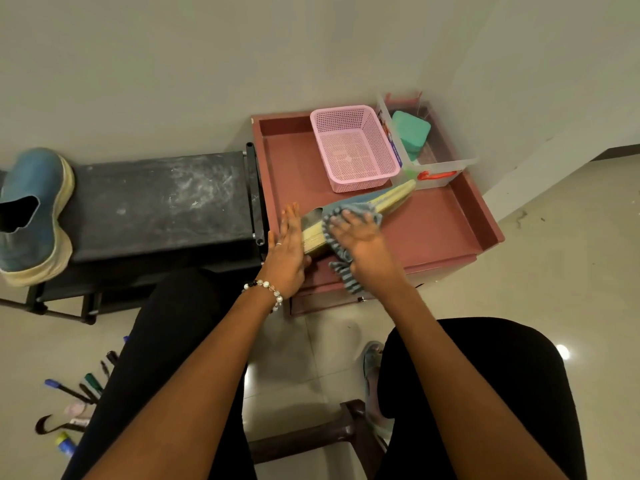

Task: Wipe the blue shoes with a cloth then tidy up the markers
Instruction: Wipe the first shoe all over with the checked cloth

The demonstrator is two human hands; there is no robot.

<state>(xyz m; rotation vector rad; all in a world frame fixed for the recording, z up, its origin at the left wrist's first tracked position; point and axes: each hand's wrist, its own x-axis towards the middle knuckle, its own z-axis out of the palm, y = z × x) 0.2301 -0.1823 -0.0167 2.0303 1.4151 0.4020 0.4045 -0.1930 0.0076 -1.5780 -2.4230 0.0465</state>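
A blue shoe (pixel 384 200) with a yellowish sole lies on its side on the maroon table (pixel 436 230), toe pointing to the back right. My left hand (pixel 287 251) rests flat against its heel end, fingers straight. My right hand (pixel 363 244) presses a blue-grey striped cloth (pixel 341 268) onto the shoe's upper, and the cloth hangs off the table's front edge. The other blue shoe (pixel 31 209) sits on the black bench (pixel 156 202) at the far left. Several markers (pixel 79 389) lie scattered on the floor at the lower left, partly hidden by my leg.
A pink mesh basket (pixel 353 147) and a clear plastic box (pixel 436 168) holding a green sponge (pixel 410 133) stand at the back of the table against the wall. A dark wooden stool (pixel 349 431) is under me. The floor is glossy tile.
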